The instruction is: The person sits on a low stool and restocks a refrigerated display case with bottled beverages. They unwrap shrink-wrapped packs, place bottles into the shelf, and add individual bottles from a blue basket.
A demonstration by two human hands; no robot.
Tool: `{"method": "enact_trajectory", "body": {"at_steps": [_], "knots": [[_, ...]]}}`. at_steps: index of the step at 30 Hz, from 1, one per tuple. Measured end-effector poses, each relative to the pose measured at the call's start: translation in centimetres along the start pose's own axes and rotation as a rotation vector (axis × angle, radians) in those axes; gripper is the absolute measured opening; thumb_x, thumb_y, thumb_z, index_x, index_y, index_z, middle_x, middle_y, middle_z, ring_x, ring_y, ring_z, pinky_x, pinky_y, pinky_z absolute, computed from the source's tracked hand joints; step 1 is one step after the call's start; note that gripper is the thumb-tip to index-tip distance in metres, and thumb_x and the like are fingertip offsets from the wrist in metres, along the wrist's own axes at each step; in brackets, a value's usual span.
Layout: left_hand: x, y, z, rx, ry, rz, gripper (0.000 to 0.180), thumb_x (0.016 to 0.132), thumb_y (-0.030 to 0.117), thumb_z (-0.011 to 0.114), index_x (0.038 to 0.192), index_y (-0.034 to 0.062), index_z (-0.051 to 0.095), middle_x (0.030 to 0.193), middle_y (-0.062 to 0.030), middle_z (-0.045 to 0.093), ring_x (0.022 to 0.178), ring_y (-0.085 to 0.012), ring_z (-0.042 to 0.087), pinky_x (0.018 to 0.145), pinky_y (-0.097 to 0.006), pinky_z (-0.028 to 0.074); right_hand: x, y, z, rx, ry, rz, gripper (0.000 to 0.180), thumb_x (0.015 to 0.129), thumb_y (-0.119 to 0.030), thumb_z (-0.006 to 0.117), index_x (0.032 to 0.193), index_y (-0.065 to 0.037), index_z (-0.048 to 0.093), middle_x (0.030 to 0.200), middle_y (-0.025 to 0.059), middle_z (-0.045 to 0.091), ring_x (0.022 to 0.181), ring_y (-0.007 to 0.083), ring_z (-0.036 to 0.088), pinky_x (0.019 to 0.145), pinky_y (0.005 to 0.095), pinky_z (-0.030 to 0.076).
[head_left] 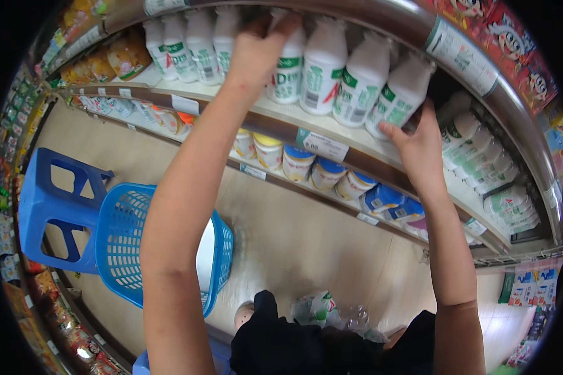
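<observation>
A row of white bottles (322, 69) with green labels stood on the upper shelf (275, 119) at top centre. The left hand (256, 53) closed its grip round one bottle's top; the right hand (419, 147) clasped the rightmost, tilted bottle (399, 94). A blue basket (122, 240) sat on a blue stool (50, 209) at lower left.

bottles (322, 69) stand in a row on the shelf (275, 115); basket (128, 240) sits on the floor (306, 244) to the left.

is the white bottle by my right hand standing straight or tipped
Tipped: the white bottle leans sideways against the upright row beside it, with the right hand at its base.
</observation>
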State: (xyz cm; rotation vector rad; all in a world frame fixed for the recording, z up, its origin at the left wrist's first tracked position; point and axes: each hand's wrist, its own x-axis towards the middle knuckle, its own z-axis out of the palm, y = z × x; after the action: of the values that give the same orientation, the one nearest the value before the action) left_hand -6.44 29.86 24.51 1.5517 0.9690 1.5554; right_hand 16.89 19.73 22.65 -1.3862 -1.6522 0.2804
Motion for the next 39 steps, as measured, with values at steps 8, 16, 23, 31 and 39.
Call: {"method": "enact_trajectory", "body": {"at_steps": [8, 16, 23, 31, 39], "knots": [[-3.2, 1.8, 1.7, 0.039, 0.202, 0.218, 0.048, 0.085, 0.024, 0.059, 0.122, -0.0039, 0.044, 0.115, -0.0118, 0.054, 0.103, -0.0171, 0.051, 0.089, -0.027, 0.039, -2.4, -1.0, -1.5, -0.162, 0.062, -0.203, 0.061, 0.072, -0.005, 0.066, 0.124, 0.005, 0.035, 0.115, 0.0210, 0.050, 0.106, 0.0318, 0.050, 0.090, 0.0364, 0.041], [-18.8, 1.4, -4.8, 0.605, 0.102, 0.055, 0.050, 0.088, 0.010, 0.047, 0.135, 0.0039, 0.031, 0.137, -0.0164, 0.036, 0.129, -0.0254, 0.032, 0.107, -0.042, 0.021, -22.3, 5.0, -5.5, -0.140, -0.915, -0.128, 0.051, 0.074, -0.012, 0.062, 0.121, -0.005, 0.043, 0.127, 0.0158, 0.040, 0.112, 0.0317, 0.047, 0.088, 0.0376, 0.045], [-29.8, 0.4, -8.2, 1.038, 0.043, -0.073, 0.045, 0.085, 0.004, 0.053, 0.127, 0.0006, 0.041, 0.129, -0.0158, 0.044, 0.120, -0.0283, 0.041, 0.103, -0.038, 0.027, -32.1, 12.7, -8.0, -0.313, -1.436, 0.478, 0.093, 0.068, -0.022, 0.075, 0.139, -0.009, 0.017, 0.140, 0.0220, 0.021, 0.123, 0.0432, 0.032, 0.095, 0.0437, 0.040], [-29.0, 0.6, -0.3, 0.808, -0.315, 0.020, 0.041, 0.078, -0.001, 0.056, 0.118, -0.0008, 0.048, 0.119, -0.0179, 0.052, 0.114, -0.0325, 0.048, 0.097, -0.038, 0.034, -41.6, 11.0, -1.3, -0.352, -1.364, 0.321, 0.072, 0.073, -0.024, 0.067, 0.133, -0.014, 0.028, 0.139, 0.0180, 0.021, 0.122, 0.0394, 0.035, 0.089, 0.0468, 0.043], [-27.2, -2.8, 7.0, 0.615, -1.010, -0.017, 0.042, 0.073, -0.002, 0.059, 0.114, 0.0023, 0.052, 0.116, -0.0177, 0.053, 0.108, -0.0342, 0.051, 0.092, -0.036, 0.041, -40.0, 21.4, -10.3, -0.354, -1.145, 0.350, 0.024, 0.072, -0.004, 0.052, 0.095, -0.009, 0.057, 0.100, 0.0162, 0.054, 0.097, 0.0338, 0.054, 0.081, 0.0409, 0.046]]}}
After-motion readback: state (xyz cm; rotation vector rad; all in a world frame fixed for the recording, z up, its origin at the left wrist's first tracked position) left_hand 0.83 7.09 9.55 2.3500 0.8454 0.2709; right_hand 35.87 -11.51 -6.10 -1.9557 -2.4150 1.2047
